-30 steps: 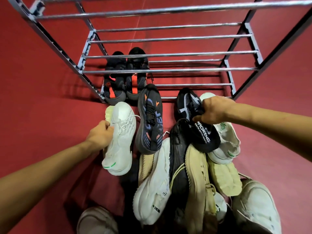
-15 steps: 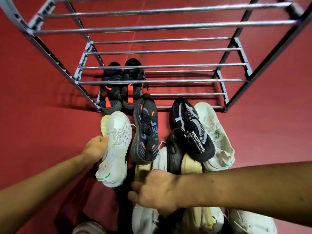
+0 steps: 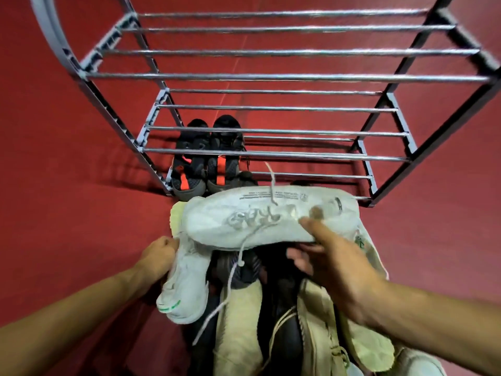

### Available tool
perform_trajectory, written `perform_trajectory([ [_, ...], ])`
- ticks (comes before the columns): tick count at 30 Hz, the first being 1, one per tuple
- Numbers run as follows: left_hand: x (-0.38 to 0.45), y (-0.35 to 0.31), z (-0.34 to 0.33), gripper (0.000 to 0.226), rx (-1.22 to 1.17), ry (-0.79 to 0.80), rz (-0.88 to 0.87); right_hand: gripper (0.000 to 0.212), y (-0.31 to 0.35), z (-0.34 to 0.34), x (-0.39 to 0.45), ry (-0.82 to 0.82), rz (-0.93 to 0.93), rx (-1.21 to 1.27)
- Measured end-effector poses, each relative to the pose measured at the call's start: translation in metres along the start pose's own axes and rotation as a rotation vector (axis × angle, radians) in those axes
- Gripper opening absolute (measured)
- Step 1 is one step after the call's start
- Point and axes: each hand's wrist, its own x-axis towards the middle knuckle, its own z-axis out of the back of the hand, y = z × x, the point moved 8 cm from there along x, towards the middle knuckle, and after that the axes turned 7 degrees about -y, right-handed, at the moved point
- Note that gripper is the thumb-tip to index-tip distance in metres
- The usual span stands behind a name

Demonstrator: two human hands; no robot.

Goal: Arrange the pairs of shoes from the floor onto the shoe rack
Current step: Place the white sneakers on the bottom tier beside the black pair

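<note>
While most of the job is clearly ahead, the shoe rack [image 3: 271,77] towers over the scene, its metal bars stacked in tiers and nearly all bare. Only one pair has made it home: the black and orange shoes [image 3: 207,158] sit side by side on the lowest tier, tucked to the left end. Every other tier in view holds nothing.

Down on the red floor [image 3: 67,185], the pile of shoes [image 3: 284,321] waits just in front of the rack: beige ones, black ones, all jumbled and overlapping. So I'd call this an early stage, one pair placed and several left to sort.

Now the action! The right hand [image 3: 333,264] comes in from the lower right, arm stretched forward, thumb on top and fingers curled underneath the heel end of a white sneaker [image 3: 257,221], holding it up sideways above the pile, lace dangling loose. The left hand [image 3: 160,253] reaches in from the lower left, fingers closed around the edge of a second white sneaker [image 3: 187,283] with a green mark at its end, which hangs partly under the raised one. Whether these two are a true match, I can't say for sure; they look alike.
</note>
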Motion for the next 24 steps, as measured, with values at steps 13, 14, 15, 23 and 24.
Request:
perform_trajectory([
  [13,-0.004,0.000,0.000,0.031,0.038,-0.037,0.046,0.052,0.010,-0.026,-0.025,0.529,0.172,-1.195],
  [14,-0.006,0.000,0.001,0.036,0.044,-0.033,0.046,0.048,0.038,-0.034,-0.019,0.409,0.401,-1.137],
  [15,-0.008,-0.003,0.002,0.045,0.052,-0.032,0.044,0.044,0.068,-0.037,-0.013,0.267,0.654,-1.081],
  [23,-0.049,-0.011,0.003,0.059,0.107,0.039,-0.007,0.057,0.058,-0.021,0.056,0.116,0.593,-1.662],
  [24,-0.051,-0.010,0.003,0.054,0.179,0.026,-0.052,0.058,0.055,-0.019,0.057,0.110,0.594,-1.576],
])
